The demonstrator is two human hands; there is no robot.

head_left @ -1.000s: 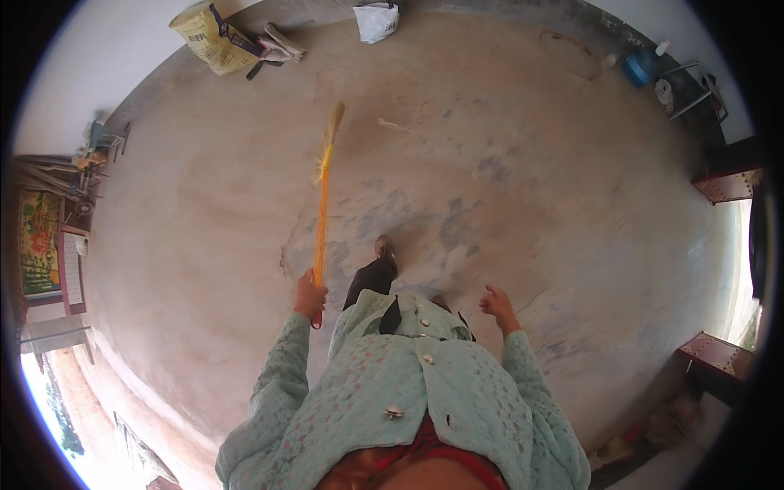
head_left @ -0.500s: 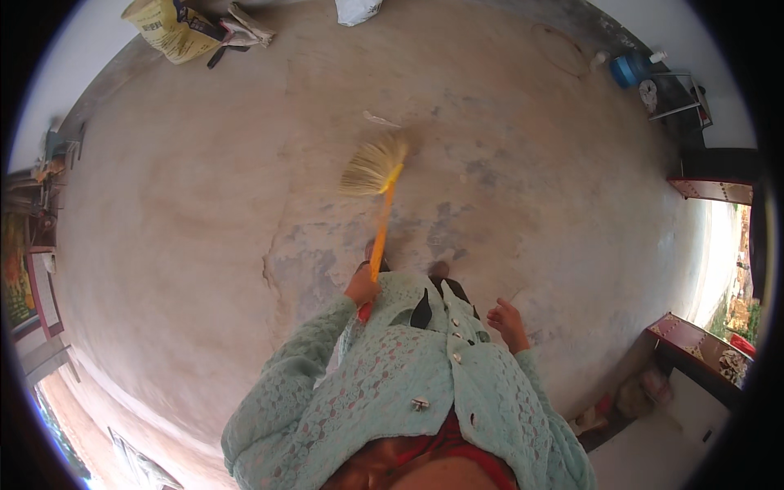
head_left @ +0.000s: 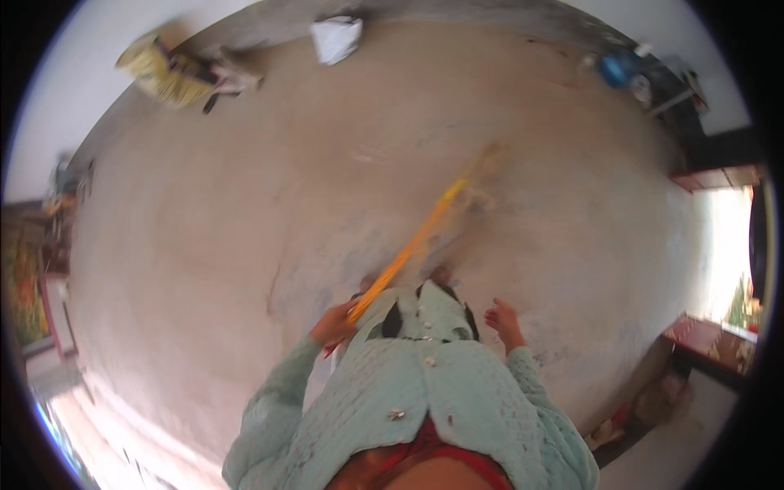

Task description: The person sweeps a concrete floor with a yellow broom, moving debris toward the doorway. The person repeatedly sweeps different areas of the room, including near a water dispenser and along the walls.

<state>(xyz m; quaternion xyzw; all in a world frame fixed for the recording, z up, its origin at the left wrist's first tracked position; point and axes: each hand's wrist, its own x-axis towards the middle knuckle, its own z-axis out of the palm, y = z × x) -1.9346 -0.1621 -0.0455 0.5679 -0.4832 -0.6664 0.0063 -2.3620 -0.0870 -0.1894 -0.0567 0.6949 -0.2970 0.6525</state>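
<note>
A broom [head_left: 402, 261] with an orange handle slants from my left side up to the right across the floor. My left hand [head_left: 333, 323] is closed round its handle near the lower end. The broom's bristles are smeared by motion and touch or hover close to the floor; I cannot tell which. To the right of my light green jacket hangs my right hand [head_left: 505, 321], its fingers loosely bent and apart, holding nothing. The tips of my shoes [head_left: 441, 275] show just beyond the jacket hem.
Bare concrete floor [head_left: 196, 212] with worn grey patches surrounds me. A yellow sack [head_left: 170, 75] and a white bag [head_left: 336, 39] lie by the far wall. At the far right stand a blue water bottle [head_left: 614, 70] and a metal frame. A doorway opens at the right.
The broom head has swung to the right, and its handle now leans more. My left hand has shifted left and nearer to me. My right hand has hardly moved.
</note>
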